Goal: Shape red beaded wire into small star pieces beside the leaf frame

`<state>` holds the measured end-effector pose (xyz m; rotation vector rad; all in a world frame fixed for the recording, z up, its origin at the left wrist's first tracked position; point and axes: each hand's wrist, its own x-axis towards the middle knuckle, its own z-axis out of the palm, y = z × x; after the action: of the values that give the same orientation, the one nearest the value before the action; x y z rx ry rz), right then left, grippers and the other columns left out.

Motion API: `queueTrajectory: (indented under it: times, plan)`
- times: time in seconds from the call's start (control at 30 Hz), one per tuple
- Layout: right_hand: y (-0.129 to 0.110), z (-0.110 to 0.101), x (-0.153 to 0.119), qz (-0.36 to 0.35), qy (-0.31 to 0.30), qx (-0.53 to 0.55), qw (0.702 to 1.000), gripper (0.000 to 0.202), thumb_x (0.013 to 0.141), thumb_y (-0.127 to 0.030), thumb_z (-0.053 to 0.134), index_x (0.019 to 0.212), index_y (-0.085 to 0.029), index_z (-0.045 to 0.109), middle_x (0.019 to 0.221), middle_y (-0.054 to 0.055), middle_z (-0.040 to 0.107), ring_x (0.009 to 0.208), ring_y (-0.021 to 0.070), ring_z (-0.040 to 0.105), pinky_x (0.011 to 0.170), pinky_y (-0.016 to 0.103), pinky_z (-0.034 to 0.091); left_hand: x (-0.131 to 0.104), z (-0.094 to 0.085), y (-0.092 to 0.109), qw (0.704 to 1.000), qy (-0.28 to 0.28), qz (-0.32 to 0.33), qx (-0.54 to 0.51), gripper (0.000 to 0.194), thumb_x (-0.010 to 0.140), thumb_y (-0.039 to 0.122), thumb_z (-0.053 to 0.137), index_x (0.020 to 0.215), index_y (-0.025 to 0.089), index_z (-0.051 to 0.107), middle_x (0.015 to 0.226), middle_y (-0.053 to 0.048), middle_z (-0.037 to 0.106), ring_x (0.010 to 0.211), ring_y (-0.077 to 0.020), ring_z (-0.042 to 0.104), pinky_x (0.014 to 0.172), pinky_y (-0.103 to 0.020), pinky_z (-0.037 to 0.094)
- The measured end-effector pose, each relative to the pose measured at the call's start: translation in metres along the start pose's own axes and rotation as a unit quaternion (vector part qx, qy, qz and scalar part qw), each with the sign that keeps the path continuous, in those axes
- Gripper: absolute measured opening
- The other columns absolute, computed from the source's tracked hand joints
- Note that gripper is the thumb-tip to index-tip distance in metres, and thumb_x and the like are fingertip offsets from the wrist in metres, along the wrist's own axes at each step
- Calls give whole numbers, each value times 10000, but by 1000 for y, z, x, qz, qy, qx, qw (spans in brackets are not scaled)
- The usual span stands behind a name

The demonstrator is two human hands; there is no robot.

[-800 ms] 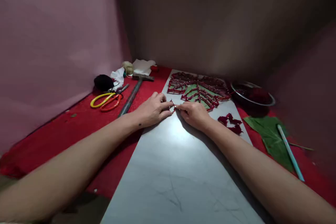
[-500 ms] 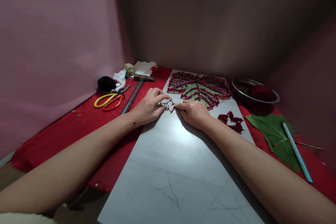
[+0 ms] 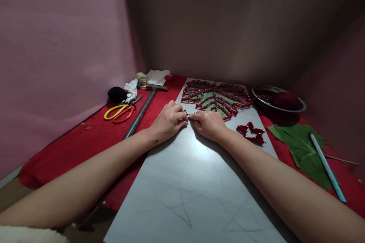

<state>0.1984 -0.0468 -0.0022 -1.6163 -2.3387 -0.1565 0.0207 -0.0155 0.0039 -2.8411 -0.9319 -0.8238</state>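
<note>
My left hand (image 3: 170,120) is closed in a pinch over a small group of nails (image 3: 186,113) wound with dark red yarn; most of that figure is hidden behind it. Whatever lies between those fingertips is too small to make out. From the other side, my right hand (image 3: 210,124) has its index fingertip at the same nails, the other fingers curled under. Both hands rest low over the white board (image 3: 171,182). Just beyond is a big leaf figure of nails and red yarn (image 3: 216,98), with green showing inside. A red yarn star on nails (image 3: 251,133) lies right of my right hand.
On the red cloth (image 3: 76,152) at left are a hammer (image 3: 142,110), scissors (image 3: 119,113), a black yarn ball (image 3: 116,94) and a pale one (image 3: 141,78). A metal bowl (image 3: 296,108) with red yarn, a green leaf (image 3: 302,152) and a light-blue pen (image 3: 327,167) are at right. Walls stand close around.
My left hand has moved slightly right, its fingers closing together over the nails and covering more of them. My right hand stays almost in place. The view has shifted slightly.
</note>
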Motion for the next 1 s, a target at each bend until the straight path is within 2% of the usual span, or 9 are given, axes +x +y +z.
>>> queueTrajectory:
  times: [0.2,0.4,0.53,0.67,0.73,0.83,0.93,1.0]
  plan:
    - [0,2,0,-2,10,-3,1000,341,812,-248,416,1013,-318,683,877,-9,686,720,161,582,542,281,276,5,4,6,999,-16,-36,32,163,803,239,581,674,150,627,767,-54,560,781,-184,417,720,-333,379]
    - [0,2,0,4,6,-5,1000,350,821,-240,407,1026,-321,678,879,-4,684,727,156,577,554,287,286,4,4,8,996,-14,13,84,188,825,173,506,665,129,594,762,-79,556,758,-187,395,699,-337,369]
    - [0,1,0,4,0,-7,1000,354,826,-243,396,1030,-323,673,886,-4,681,713,151,566,554,289,282,5,4,9,995,-15,20,100,187,829,182,496,680,134,598,765,-81,556,773,-195,403,694,-344,367]
    - [0,1,0,2,-8,-7,1000,359,829,-244,385,1029,-320,672,882,-2,679,709,153,560,555,290,280,6,2,8,996,-25,28,85,202,836,171,480,676,136,598,766,-81,559,762,-188,409,693,-341,375]
    - [0,1,0,1,-7,-3,1000,355,826,-246,393,1036,-324,670,889,-3,680,709,153,562,553,290,278,7,-3,5,998,-29,26,57,155,834,190,502,738,145,614,801,-76,572,788,-189,426,720,-344,386]
    - [0,1,-1,2,-1,7,1000,355,823,-239,402,1042,-325,668,922,-4,683,721,155,572,550,292,279,8,-15,-3,1000,4,-18,-15,122,824,218,534,902,164,611,872,-58,593,851,-184,464,772,-339,408]
    - [0,1,-1,1,-4,14,1000,355,823,-228,404,1044,-320,666,956,-2,684,741,160,578,552,294,288,5,-23,-13,986,76,-133,-71,135,835,193,484,904,181,600,856,-30,610,852,-162,512,772,-319,434]
    - [0,1,-1,1,-6,18,1000,358,819,-222,407,1049,-320,664,960,-3,683,749,161,578,554,293,292,2,-22,-18,980,72,-166,-87,153,829,174,463,886,182,604,870,-26,625,866,-160,531,789,-323,443]
